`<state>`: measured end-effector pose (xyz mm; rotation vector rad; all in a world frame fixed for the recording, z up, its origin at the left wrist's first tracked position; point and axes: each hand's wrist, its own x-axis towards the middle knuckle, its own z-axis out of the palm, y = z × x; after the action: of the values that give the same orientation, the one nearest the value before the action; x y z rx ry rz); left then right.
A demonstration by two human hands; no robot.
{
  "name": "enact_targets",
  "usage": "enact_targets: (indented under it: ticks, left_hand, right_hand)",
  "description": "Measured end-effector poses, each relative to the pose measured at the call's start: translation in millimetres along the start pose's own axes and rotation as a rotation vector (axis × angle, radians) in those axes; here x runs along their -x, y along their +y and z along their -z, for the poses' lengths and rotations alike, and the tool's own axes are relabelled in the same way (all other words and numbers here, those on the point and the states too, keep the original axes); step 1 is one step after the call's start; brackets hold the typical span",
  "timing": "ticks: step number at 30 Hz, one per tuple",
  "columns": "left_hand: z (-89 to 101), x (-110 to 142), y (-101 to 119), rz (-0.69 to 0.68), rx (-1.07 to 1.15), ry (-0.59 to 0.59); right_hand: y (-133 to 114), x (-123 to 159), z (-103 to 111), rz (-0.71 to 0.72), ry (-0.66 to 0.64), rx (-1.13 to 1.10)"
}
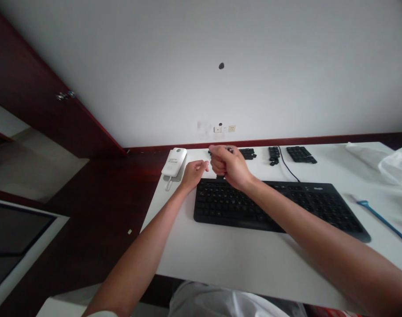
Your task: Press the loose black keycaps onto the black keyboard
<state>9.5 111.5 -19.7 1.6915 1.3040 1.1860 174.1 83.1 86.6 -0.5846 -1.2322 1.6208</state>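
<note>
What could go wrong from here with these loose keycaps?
The small dark piece pinched in the right hand, probably a keycap, could slip and land among the keys of the black keyboard. The loose keycaps lie near the desk's back edge, so a careless sweep might knock them behind it. The left hand is close to the white rectangular device near the desk's left edge and could nudge it off.

Only one view here, a head-worn cam looking forward and down, pretty close over the left hand (194,174) and right hand (227,166), white desk (254,259) below, wall (201,75) beyond.
</note>
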Motion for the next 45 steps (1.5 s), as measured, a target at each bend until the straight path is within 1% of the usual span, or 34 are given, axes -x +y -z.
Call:
enact_targets:
  ticks: [3, 5, 9, 14, 17, 20, 25, 30, 38, 45]
  left_hand:
    - [-0.7, 0.1, -0.3, 0.029, 0.018, 0.017]
    - [-1.0, 1.4, 0.1, 0.05, 0.053, 0.013]
    - [-1.3, 5.2, 0.9, 0.051, 0.127, -0.023]
    - [-1.2, 7.3, 1.5, 0.068, 0.1, -0.033]
    - [-0.5, 7.7, 2.7, 0.077, 0.077, -0.033]
    - [0.3, 8.3, 4.6, 0.078, 0.059, -0.04]
    - [0.9, 9.1, 7.8, 0.036, -0.014, -0.025]
    - [1.2, 9.3, 7.5, 0.031, -0.052, -0.023]
    - [1.0, 9.0, 8.1, 0.07, 0.007, -0.068]
    - [-1.4, 7.8, 3.4, 0.059, 0.033, -0.067]
  right_hand:
    - [31.4, 10.5, -12.3, -0.027, -0.001, 0.017]
    - [46.7, 17.5, -17.2, -0.025, 0.003, 0.056]
    - [62.1, 26.5, -20.9, -0.022, -0.004, 0.128]
    - [69.8, 28.6, -21.4, -0.01, 0.024, 0.233]
    - [75.0, 29.0, -20.8, 0.019, 0.031, 0.289]
    - [80.5, 31.2, -20.6, 0.057, 0.064, 0.32]
    - [87.5, 41.2, -26.0, 0.096, 0.101, 0.367]
    - [90.4, 46.3, -31.2, 0.126, 0.123, 0.384]
    - [91.3, 34.7, -20.5, 0.106, 0.19, 0.306]
    - [90.5, 37.8, -14.8, 0.098, 0.17, 0.291]
